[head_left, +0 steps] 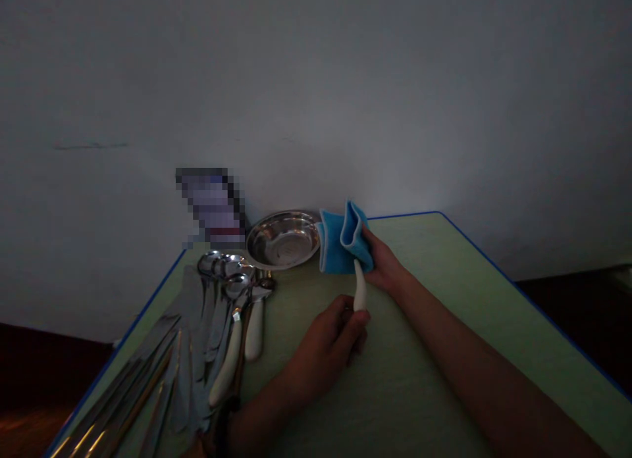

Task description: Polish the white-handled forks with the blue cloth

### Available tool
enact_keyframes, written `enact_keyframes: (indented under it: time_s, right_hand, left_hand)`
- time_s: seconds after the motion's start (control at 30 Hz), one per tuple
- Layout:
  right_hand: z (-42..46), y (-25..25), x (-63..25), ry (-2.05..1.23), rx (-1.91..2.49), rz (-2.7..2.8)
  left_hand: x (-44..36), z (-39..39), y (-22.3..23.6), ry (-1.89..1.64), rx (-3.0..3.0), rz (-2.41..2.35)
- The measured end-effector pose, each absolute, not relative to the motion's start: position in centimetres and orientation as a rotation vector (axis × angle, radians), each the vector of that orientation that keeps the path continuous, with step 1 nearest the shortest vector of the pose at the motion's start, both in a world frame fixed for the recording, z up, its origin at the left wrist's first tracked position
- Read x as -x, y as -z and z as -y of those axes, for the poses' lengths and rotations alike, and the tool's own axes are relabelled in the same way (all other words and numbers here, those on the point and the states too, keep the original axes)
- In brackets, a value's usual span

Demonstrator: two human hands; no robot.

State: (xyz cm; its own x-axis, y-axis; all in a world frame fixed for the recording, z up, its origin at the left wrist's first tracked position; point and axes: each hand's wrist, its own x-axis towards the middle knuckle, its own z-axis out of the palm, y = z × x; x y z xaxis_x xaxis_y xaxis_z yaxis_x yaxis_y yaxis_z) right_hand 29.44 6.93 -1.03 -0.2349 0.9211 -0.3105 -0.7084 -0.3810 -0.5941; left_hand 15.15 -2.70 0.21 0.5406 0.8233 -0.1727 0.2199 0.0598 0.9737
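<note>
A: What do we have in our left hand point(345, 333)?

B: We have its thumb and fingers clamped on the lower end of a white handle point(361, 290), held upright with a slight curve, above the worktop point(444, 247).

A: And our right hand point(382, 257)?

B: We grip a folded blue cloth point(333, 244) with it, from the right side. The handle's top meets the cloth's lower edge; we can't tell what lies beyond, since the cloth hides it.

A: What do we see just left of the cloth?

B: We see a shiny metal bowl point(284, 244), near the wall point(316, 83). Left of that leans a tilted rectangular object point(214, 204), too pixelated for us to identify.

A: And nearer to us?

B: We have spoons point(238, 283) bunched in front of the bowl, with two white-handled utensils point(253, 330) beside them. Long flat metal cutlery point(182, 372) spreads down the worktop's left side, overlapping, partly dim to us.
</note>
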Motion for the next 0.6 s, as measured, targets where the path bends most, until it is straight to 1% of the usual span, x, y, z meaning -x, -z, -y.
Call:
enact_keyframes:
  time_s: [0.17, 0.43, 0.6]
  right_hand:
    - [-6.8, 1.1, -29.5, -1.838, 0.722, 0.455]
    - [-6.9, 2.6, -29.7, -1.731, 0.7, 0.704]
    - [-7.1, 2.3, -29.7, -1.768, 0.778, 0.664]
  left_hand:
    - [-15.1, 2.6, -0.2, -0.561, -1.519, -0.94]
    - [-15.2, 2.7, 0.0, -0.579, -1.556, -0.989]
    - [-15.4, 2.7, 0.3, -0.649, -1.503, -0.997]
